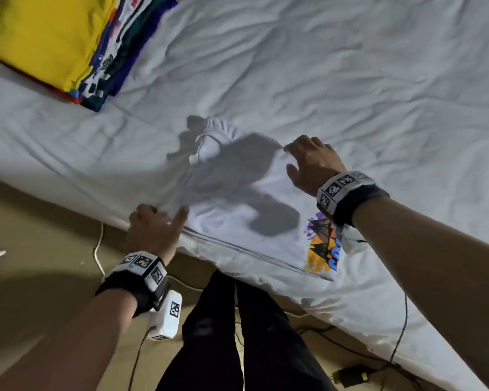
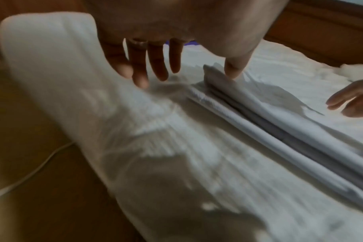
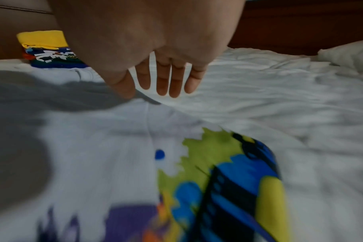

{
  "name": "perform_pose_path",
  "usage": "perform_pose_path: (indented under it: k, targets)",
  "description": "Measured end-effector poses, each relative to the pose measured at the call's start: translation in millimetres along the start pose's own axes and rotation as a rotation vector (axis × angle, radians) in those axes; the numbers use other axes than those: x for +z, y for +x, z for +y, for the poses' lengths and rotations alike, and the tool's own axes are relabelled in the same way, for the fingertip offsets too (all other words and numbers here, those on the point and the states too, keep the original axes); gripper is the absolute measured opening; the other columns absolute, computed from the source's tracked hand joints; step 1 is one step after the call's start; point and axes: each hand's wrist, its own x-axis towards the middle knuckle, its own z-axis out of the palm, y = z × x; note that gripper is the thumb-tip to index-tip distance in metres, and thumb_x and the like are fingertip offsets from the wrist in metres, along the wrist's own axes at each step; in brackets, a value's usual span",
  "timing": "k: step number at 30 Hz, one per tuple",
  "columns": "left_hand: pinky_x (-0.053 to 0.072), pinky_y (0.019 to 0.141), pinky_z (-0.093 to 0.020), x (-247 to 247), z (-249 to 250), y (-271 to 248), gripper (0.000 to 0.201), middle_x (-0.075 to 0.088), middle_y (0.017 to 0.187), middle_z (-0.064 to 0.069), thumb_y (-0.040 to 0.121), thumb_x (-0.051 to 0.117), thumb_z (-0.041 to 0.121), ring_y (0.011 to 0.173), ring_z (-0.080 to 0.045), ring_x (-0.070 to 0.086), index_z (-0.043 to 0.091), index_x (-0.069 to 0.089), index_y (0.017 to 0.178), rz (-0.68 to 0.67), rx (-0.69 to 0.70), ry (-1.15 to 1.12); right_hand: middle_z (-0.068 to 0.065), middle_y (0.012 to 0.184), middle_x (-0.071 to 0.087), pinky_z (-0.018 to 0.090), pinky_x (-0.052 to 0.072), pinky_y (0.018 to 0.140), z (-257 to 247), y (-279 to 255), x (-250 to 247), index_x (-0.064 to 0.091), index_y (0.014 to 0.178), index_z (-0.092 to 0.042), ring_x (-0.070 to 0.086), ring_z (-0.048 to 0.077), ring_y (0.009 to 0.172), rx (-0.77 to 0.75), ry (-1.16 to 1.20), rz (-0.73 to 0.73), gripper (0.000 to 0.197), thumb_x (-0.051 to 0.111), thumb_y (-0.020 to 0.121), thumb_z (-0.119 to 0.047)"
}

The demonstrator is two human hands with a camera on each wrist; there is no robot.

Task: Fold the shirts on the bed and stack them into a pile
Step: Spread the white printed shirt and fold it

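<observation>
At the far left corner of the white-sheeted bed sits a pile of folded shirts, yellow on top with blue, green and red layers below. Near the bed's front edge lies a white cotton T-shirt with a splashy orange, blue and purple print, partly folded lengthwise, with stacked fold edges showing along its near side. Its long axis runs along the front edge: collar toward the left, printed part toward the right. The left hand is at the shirt's near-left corner, fingers spread and straight over the cloth, thumb tip on a raised fold. The right hand hovers at the shirt's far edge, fingers straight, slightly apart, holding nothing.
</observation>
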Motion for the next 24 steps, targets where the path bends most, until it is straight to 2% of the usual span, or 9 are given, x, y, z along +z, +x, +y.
perform_pose_path:
  k: [2,4,6,9,13,16,19,21,24]
  targets:
    - [0.048,0.087,-0.040,13,-7,-8,0.073,0.066,0.113,-0.017,0.081,0.046,0.083,0.103,-0.037,0.062,0.014,0.061,0.100,-0.050,-0.058,-0.084,0.007,0.136,0.049,0.045,0.042,0.101,-10,24,2,0.045,0.139,-0.020,0.047,0.030,0.123,0.036,0.036,-0.059,0.051,0.055,0.092,-0.033]
    - [0.054,0.081,-0.039,29,-8,-18,0.086,0.075,0.085,-0.009,0.074,0.032,0.094,0.084,-0.032,0.069,0.015,0.066,0.068,-0.153,-0.046,-0.187,0.009,0.133,0.051,0.046,0.043,0.101,-18,43,6,0.043,0.139,-0.019,0.050,0.032,0.122,0.084,0.074,-0.155,0.058,0.062,0.087,-0.038]
    - [0.058,0.075,-0.042,45,-2,-29,0.096,0.072,0.064,-0.004,0.064,0.032,0.099,0.067,-0.029,0.069,0.009,0.066,0.060,-0.193,-0.055,-0.345,0.012,0.127,0.055,0.046,0.046,0.098,-25,57,9,0.044,0.135,-0.016,0.054,0.034,0.117,0.096,0.053,-0.227,0.064,0.068,0.082,-0.042]
    - [0.059,0.071,-0.046,64,12,-40,0.094,0.071,0.062,-0.007,0.057,0.047,0.096,0.062,-0.031,0.069,0.005,0.066,0.067,-0.183,-0.089,-0.527,0.013,0.119,0.062,0.042,0.048,0.091,-30,67,9,0.049,0.125,-0.014,0.059,0.035,0.109,0.125,0.068,-0.280,0.063,0.075,0.076,-0.042]
    - [0.060,0.068,-0.046,78,27,-42,0.064,0.070,0.062,-0.009,0.063,0.069,0.069,0.062,-0.029,0.070,0.006,0.070,0.072,-0.121,-0.175,-0.726,0.013,0.107,0.067,0.029,0.041,0.074,-33,71,0,0.064,0.112,-0.010,0.063,0.031,0.104,0.115,0.102,-0.366,0.048,0.080,0.075,-0.036]
    - [0.059,0.073,-0.049,81,34,-41,0.046,0.073,0.076,-0.010,0.071,0.069,0.051,0.074,-0.031,0.071,0.006,0.068,0.080,-0.062,-0.201,-0.835,0.015,0.110,0.068,0.028,0.043,0.076,-41,64,-8,0.066,0.117,-0.007,0.063,0.032,0.106,0.074,0.081,-0.376,0.043,0.075,0.082,-0.031]
    - [0.059,0.075,-0.053,73,44,-42,0.045,0.072,0.088,-0.010,0.077,0.067,0.046,0.080,-0.031,0.070,0.007,0.064,0.097,-0.039,-0.179,-0.926,0.012,0.110,0.068,0.029,0.041,0.075,-44,56,-16,0.066,0.118,-0.014,0.063,0.030,0.103,0.032,0.162,-0.366,0.035,0.069,0.084,-0.022]
    - [0.057,0.083,-0.052,62,49,-41,0.038,0.072,0.098,-0.009,0.085,0.070,0.036,0.090,-0.029,0.069,0.008,0.061,0.109,0.005,-0.141,-0.973,0.011,0.108,0.068,0.028,0.039,0.073,-46,50,-27,0.064,0.117,-0.016,0.063,0.030,0.101,0.011,0.198,-0.359,0.032,0.065,0.084,-0.018]
    - [0.056,0.089,-0.051,31,57,-36,0.029,0.069,0.108,-0.004,0.091,0.068,0.026,0.102,-0.028,0.067,0.018,0.056,0.117,0.032,-0.061,-1.017,0.015,0.109,0.068,0.029,0.037,0.072,-56,41,-50,0.062,0.118,-0.015,0.061,0.034,0.100,-0.013,0.251,-0.276,0.032,0.061,0.086,-0.017]
